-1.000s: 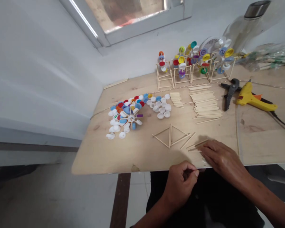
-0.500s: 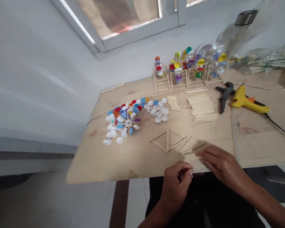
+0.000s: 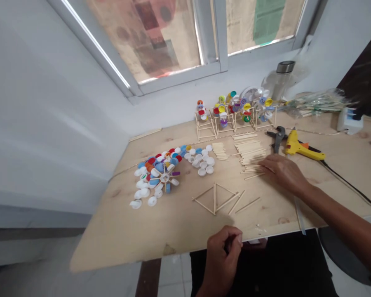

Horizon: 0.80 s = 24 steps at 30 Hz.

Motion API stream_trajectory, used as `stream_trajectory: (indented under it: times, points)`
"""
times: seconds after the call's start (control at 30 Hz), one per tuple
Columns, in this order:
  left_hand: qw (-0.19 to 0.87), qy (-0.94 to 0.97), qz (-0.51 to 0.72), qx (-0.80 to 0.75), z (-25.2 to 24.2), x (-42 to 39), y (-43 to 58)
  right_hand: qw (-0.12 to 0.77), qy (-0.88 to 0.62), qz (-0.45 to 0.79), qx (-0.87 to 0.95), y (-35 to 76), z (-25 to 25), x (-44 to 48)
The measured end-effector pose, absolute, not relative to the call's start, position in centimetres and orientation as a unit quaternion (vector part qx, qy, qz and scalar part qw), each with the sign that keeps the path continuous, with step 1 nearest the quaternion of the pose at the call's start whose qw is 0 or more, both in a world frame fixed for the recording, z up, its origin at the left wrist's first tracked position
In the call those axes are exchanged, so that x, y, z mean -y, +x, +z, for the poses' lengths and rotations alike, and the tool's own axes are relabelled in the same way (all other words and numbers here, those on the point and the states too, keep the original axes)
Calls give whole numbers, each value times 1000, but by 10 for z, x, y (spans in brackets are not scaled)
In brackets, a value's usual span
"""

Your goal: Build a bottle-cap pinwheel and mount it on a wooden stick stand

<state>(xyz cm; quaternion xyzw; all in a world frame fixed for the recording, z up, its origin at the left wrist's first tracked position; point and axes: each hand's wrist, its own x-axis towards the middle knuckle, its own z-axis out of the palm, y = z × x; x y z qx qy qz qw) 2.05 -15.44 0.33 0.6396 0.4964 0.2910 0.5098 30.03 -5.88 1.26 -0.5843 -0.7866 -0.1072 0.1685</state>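
Observation:
My right hand (image 3: 282,173) reaches over the right side of a stack of thin wooden sticks (image 3: 249,148). Its fingertips are close together at the sticks; what they pinch, if anything, is hidden. By the table's front edge, my left hand (image 3: 224,251) is curled closed, with the thumb against the fingers and no object visible in it. Beyond it lies a diamond-shaped frame of sticks (image 3: 214,200) with a stick down its middle. Beside the frame, to the right, lies a loose stick (image 3: 247,205).
Bottle caps (image 3: 200,159) are spread at left around a spoked cap wheel (image 3: 165,178). Stick stands with cap wheels (image 3: 224,117) line the wall. A yellow glue gun (image 3: 303,147), black pliers-like tool (image 3: 278,138) and bottle (image 3: 280,82) are at right. A short stick pile (image 3: 220,151) lies centrally.
My right hand has moved from the front edge up to the stick stack, and the stick at its fingertips no longer shows near the edge. My left hand stays curled. The view has tilted up.

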Motion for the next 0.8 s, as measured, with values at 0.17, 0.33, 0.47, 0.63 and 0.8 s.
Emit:
stream_trajectory:
  times: [0.17,0.33,0.47,0.63,0.8]
  points:
    - [500,635,305,-504,-2,158,9,164,-568,-118,798,310,9,41]
    - [497,632,311,-507,-4,156,7,236,-596,-142,754,323,9,73]
    - [504,635,304,-500,-2,151,12,237,-552,-45,798,301,17,107]
    - [501,643,298,-497,-1,150,17,183,-501,58,844,261,16,119]
    - [497,635,306,-507,-2,153,15,178,-478,60,858,251,7,106]
